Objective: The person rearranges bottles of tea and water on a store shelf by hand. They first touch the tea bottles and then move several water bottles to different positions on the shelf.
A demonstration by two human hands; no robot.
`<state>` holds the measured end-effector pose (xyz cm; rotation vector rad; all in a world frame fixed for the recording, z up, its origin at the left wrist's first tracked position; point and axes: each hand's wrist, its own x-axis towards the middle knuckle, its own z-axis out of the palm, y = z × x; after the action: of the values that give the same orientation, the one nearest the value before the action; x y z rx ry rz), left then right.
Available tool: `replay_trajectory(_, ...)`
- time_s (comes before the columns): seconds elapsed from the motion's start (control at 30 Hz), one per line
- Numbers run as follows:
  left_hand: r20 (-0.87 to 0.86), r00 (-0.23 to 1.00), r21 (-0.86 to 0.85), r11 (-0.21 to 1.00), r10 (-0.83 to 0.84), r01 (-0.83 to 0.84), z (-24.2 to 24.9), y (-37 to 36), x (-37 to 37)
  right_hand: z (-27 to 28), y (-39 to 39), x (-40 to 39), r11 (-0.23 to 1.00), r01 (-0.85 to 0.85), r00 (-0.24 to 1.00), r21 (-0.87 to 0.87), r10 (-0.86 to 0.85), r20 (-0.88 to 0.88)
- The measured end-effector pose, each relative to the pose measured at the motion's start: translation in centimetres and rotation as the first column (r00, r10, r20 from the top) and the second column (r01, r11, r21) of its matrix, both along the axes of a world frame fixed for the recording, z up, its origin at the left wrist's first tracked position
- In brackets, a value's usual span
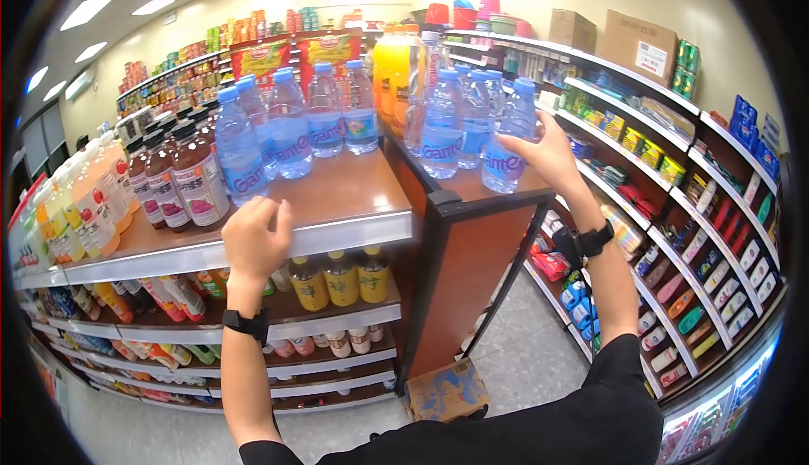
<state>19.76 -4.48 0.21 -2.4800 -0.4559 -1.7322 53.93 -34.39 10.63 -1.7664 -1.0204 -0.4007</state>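
My right hand is wrapped round a clear water bottle with a blue cap, upright at the near end of the narrow black-framed shelf top. Several like bottles stand close behind it, one water bottle directly to its left. My left hand is closed with curled fingers at the front edge of the wooden shelf, nothing showing in it. Just beyond that hand stands a tilted-looking water bottle, with more water bottles to its right.
Dark-capped juice bottles and pale orange drink bottles line the shelf on the left. Yellow-labelled bottles fill the tier below. A cardboard box lies on the floor. Stocked shelves run along the right.
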Motion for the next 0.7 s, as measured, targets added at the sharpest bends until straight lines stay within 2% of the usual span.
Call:
replay_trajectory(0.1, 0.009, 1.000, -0.001, 1.000, 0.000, 0.000, -0.1, 0.2, 0.1, -0.9, 0.8, -0.6, 1.000, 0.007, 1.000, -0.002, -0.007, 0.013)
replay_trajectory(0.13, 0.017, 1.000, -0.001, 1.000, -0.002, 0.002, 0.0, 0.1, 0.1, -1.1, 1.2, 0.3, 0.994, -0.106, 0.994, 0.012, 0.105, 0.015)
replay_trajectory(0.23, 0.010, 1.000, 0.015, 1.000, -0.007, 0.006, -0.1, 0.3, 0.1, -1.8, 2.0, 0.8, 0.999, -0.048, 0.999, 0.012, 0.048, 0.010)
replay_trajectory(0.33, 0.002, 1.000, -0.003, 1.000, -0.006, 0.006, 0.0, 0.3, 0.0, -3.4, 3.4, 2.1, 0.989, -0.042, 0.995, 0.144, 0.028, 0.094)
replay_trajectory(0.4, 0.004, 1.000, 0.003, 1.000, -0.004, 0.004, -0.1, 0.5, 0.1, -3.4, 3.4, 1.4, 0.985, -0.100, 0.995, 0.137, 0.100, 0.011)
replay_trajectory(0.47, -0.007, 1.000, 0.001, 1.000, -0.003, 0.003, -0.1, 0.4, 0.1, -3.8, 3.5, 0.0, 0.988, -0.012, 0.997, 0.155, -0.001, 0.080)
replay_trajectory(0.67, -0.058, 0.998, -0.018, 1.000, 0.016, -0.017, 0.3, 0.2, 0.0, -6.1, 4.5, 0.4, 0.961, 0.006, 0.999, 0.275, -0.017, 0.037)
replay_trajectory(0.7, -0.089, 0.996, -0.026, 0.999, 0.026, -0.028, 0.4, 0.4, -0.1, -6.8, 4.9, 1.2, 0.954, 0.015, 0.995, 0.299, -0.044, 0.092)
